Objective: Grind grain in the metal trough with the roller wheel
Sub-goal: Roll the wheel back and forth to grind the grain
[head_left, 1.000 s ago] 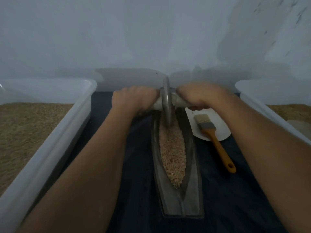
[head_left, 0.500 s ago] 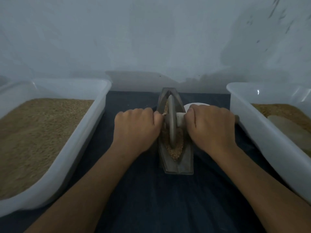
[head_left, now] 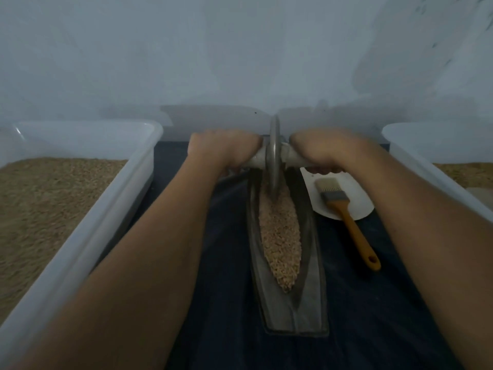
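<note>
A long boat-shaped metal trough lies on the dark cloth, pointing away from me. Pale brown grain fills its groove. The grey roller wheel stands on edge at the trough's far end, its lower rim in the grain. A pale axle handle runs through the wheel. My left hand grips the handle's left side and my right hand grips its right side. Both arms are stretched forward.
A white plastic tub of brown grain stands at the left, and another white tub at the right. A brush with an orange handle lies on a white plate right of the trough. A grey wall rises close behind.
The wheel has rolled from the trough's near part to its far end with both hands on the handle. The brush and plate, hidden half a second ago, show again.
</note>
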Demonstrator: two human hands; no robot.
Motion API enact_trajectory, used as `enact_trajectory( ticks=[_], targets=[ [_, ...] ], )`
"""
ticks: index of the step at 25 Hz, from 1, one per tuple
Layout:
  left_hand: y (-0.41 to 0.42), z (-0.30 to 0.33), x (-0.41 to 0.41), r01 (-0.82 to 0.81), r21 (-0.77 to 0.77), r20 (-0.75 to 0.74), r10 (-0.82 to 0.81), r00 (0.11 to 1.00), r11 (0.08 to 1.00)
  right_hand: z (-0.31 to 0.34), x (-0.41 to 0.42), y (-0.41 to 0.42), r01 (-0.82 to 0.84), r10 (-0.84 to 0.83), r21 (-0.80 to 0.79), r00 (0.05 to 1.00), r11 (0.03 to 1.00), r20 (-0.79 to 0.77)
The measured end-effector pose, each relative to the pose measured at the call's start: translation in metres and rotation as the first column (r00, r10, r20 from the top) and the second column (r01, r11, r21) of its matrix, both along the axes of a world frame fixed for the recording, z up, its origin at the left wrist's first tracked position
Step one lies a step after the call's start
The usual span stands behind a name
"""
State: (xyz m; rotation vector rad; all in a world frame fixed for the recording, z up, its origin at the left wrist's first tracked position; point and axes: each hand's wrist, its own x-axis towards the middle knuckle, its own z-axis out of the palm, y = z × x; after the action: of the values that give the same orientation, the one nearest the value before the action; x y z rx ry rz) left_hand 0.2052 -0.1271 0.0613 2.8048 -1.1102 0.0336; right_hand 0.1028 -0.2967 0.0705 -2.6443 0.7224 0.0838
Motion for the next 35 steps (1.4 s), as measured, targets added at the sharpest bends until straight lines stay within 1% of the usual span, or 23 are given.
enact_trajectory(
  ticks=[1, 2, 3, 4, 5, 7, 9, 11, 13, 16, 18, 19, 20, 22, 23, 24, 25, 26, 27, 29, 31, 33, 35],
  targets=[
    [0.006, -0.005, -0.003, 0.021, 0.02, 0.063, -0.022, 0.998, 1.0, 0.0, -0.003, 0.006, -0.052, 0.055, -0.147, 0.998, 0.988, 0.015],
    [0.014, -0.013, -0.009, 0.038, 0.043, 0.146, -0.044, 0.988, 0.998, -0.002, -0.01, 0.011, -0.09, 0.106, -0.349, 0.994, 0.933, 0.026],
    [0.023, -0.023, -0.02, 0.032, 0.034, 0.213, -0.039, 0.976, 0.999, -0.008, -0.021, 0.017, -0.077, 0.147, -0.52, 0.984, 0.851, 0.095],
    [0.033, -0.031, -0.032, 0.006, 0.026, 0.259, -0.012, 0.966, 1.0, -0.015, -0.035, 0.026, -0.026, 0.177, -0.623, 0.967, 0.781, 0.181],
    [0.042, -0.035, -0.047, -0.008, 0.012, 0.324, 0.004, 0.946, 1.0, -0.022, -0.053, 0.037, 0.043, 0.178, -0.654, 0.946, 0.756, 0.269],
    [0.054, -0.04, -0.078, 0.07, -0.054, 0.499, -0.034, 0.866, 0.996, -0.035, -0.092, 0.059, 0.148, 0.151, -0.563, 0.881, 0.813, 0.449],
    [0.068, -0.038, -0.106, 0.138, -0.165, 0.594, -0.013, 0.804, 0.977, -0.042, -0.12, 0.07, 0.152, 0.203, -0.535, 0.813, 0.831, 0.546],
    [0.083, -0.038, -0.118, 0.161, -0.198, 0.562, -0.023, 0.827, 0.967, -0.041, -0.129, 0.074, 0.123, 0.261, -0.572, 0.798, 0.811, 0.543],
    [0.085, -0.041, -0.114, 0.152, -0.151, 0.512, -0.054, 0.857, 0.977, -0.039, -0.12, 0.072, 0.135, 0.259, -0.585, 0.802, 0.8, 0.538],
    [0.057, -0.035, -0.077, 0.088, -0.05, 0.507, -0.051, 0.86, 0.995, -0.031, -0.078, 0.046, 0.139, 0.118, -0.557, 0.909, 0.819, 0.4],
    [0.028, -0.018, -0.049, -0.017, 0.002, 0.4, 0.015, 0.916, 1.0, -0.022, -0.046, 0.022, 0.064, 0.051, -0.513, 0.977, 0.856, 0.207],
    [0.016, -0.011, -0.035, -0.054, 0.003, 0.31, 0.05, 0.95, 0.999, -0.016, -0.031, 0.013, -0.005, 0.059, -0.454, 0.993, 0.891, 0.106],
    [0.005, -0.006, -0.022, -0.084, -0.016, 0.245, 0.086, 0.966, 0.996, -0.012, -0.018, 0.003, -0.054, 0.071, -0.332, 0.997, 0.942, 0.042],
    [-0.007, -0.002, -0.006, -0.118, -0.076, 0.181, 0.13, 0.975, 0.99, -0.004, -0.006, -0.005, -0.006, 0.006, -0.045, 1.0, 0.999, 0.005],
    [-0.007, -0.004, -0.005, -0.101, -0.074, 0.194, 0.114, 0.974, 0.992, -0.004, -0.004, -0.006, -0.005, 0.005, -0.035, 1.0, 0.999, 0.003],
    [-0.002, -0.007, -0.01, -0.073, -0.044, 0.241, 0.082, 0.967, 0.996, -0.004, -0.005, -0.005, -0.047, 0.049, -0.149, 0.999, 0.988, 0.006],
    [0.006, -0.013, -0.017, -0.034, -0.013, 0.293, 0.037, 0.955, 0.999, -0.007, -0.009, 0.002, -0.084, 0.098, -0.318, 0.995, 0.944, 0.027],
    [0.016, -0.019, -0.026, -0.009, -0.001, 0.326, 0.009, 0.945, 1.0, -0.012, -0.018, 0.008, -0.085, 0.137, -0.469, 0.987, 0.879, 0.078],
    [0.027, -0.026, -0.038, -0.001, -0.001, 0.348, 0.002, 0.938, 1.0, -0.019, -0.031, 0.018, -0.02, 0.155, -0.546, 0.967, 0.838, 0.202],
    [0.047, -0.035, -0.065, -0.009, -0.011, 0.401, 0.012, 0.916, 1.0, -0.029, -0.065, 0.043, 0.121, 0.149, -0.565, 0.901, 0.816, 0.408],
    [0.062, -0.039, -0.094, 0.069, -0.015, 0.505, -0.052, 0.861, 0.997, -0.039, -0.1, 0.064, 0.15, 0.169, -0.54, 0.852, 0.828, 0.496],
    [0.074, -0.037, -0.118, 0.139, -0.165, 0.555, -0.024, 0.832, 0.977, -0.045, -0.127, 0.073, 0.162, 0.204, -0.542, 0.808, 0.824, 0.552],
    [0.08, -0.037, -0.121, 0.131, -0.282, 0.497, 0.029, 0.867, 0.95, -0.044, -0.137, 0.075, 0.159, 0.252, -0.563, 0.773, 0.811, 0.583]
  ],
)
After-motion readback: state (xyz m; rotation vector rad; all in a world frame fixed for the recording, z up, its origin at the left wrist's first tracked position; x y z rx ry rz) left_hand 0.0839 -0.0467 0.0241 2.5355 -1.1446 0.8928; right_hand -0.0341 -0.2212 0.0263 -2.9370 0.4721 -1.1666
